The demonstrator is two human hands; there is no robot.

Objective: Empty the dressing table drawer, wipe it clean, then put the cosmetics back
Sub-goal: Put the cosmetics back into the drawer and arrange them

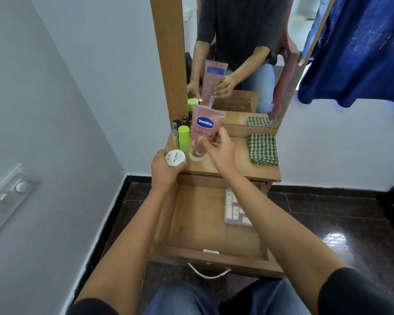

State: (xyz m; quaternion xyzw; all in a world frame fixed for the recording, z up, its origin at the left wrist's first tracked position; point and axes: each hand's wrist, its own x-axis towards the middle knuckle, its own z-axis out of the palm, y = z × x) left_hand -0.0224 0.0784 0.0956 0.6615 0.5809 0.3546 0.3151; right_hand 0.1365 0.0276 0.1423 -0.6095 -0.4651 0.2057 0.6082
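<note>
The wooden drawer (198,228) is pulled open below the dressing table top (234,162). Only a clear pack of small white pieces (236,209) lies inside it, at the back right. My left hand (165,170) grips a white round jar (176,157) at the table's front left edge. My right hand (218,148) holds a pink Vaseline tube (204,130) standing cap-down on the table. Behind the jar stand a green bottle (183,138) and several small dark and pink bottles (176,130). A folded green checked cloth (262,149) lies on the right of the top.
A tall wood-framed mirror (237,53) rises behind the table top. A blue garment (359,48) hangs at the upper right. A wall with a switch panel (5,201) stands close on the left. Dark tiled floor (328,223) surrounds the table.
</note>
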